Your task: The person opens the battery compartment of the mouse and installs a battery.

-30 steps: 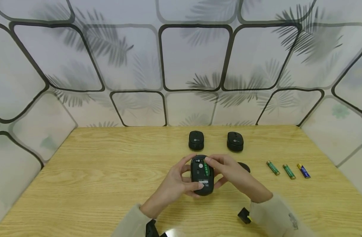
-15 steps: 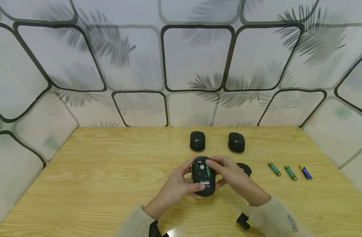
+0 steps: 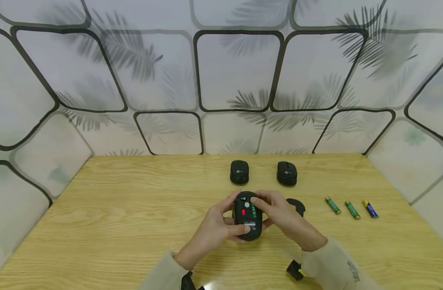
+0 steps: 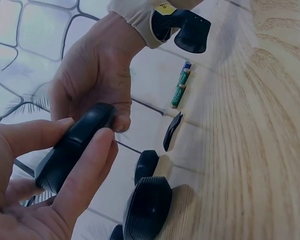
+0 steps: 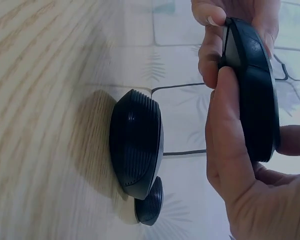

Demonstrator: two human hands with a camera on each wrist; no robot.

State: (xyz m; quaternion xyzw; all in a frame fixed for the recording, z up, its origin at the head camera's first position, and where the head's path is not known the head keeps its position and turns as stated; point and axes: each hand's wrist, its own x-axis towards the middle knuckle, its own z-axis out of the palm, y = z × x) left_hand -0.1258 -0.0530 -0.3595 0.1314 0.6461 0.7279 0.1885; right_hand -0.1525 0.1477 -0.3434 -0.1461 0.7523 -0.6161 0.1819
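A black computer mouse point(image 3: 248, 218) is held underside up above the table. My left hand point(image 3: 215, 228) grips it from the left, thumb on its underside and fingers along its edge. My right hand point(image 3: 283, 215) holds its right edge, and the thumb presses at the top of a green battery point(image 3: 254, 211) in the mouse's open compartment. A red light point(image 3: 243, 212) glows on the underside. In the left wrist view both hands are around the mouse point(image 4: 75, 145). From the right wrist view the mouse point(image 5: 260, 100) is seen side-on; the battery is hidden there.
Two more black mice point(image 3: 239, 172) point(image 3: 287, 173) stand upright behind the hands. A thin black cover point(image 3: 296, 206) lies partly behind the right hand. Two green batteries point(image 3: 332, 205) point(image 3: 352, 210) and a blue one point(image 3: 370, 209) lie at the right. Patterned cloth point(image 3: 236, 133) walls the table's back.
The red light on the mouse's underside has come on. My right thumb stays at the compartment, and both hands keep nearly the same hold.
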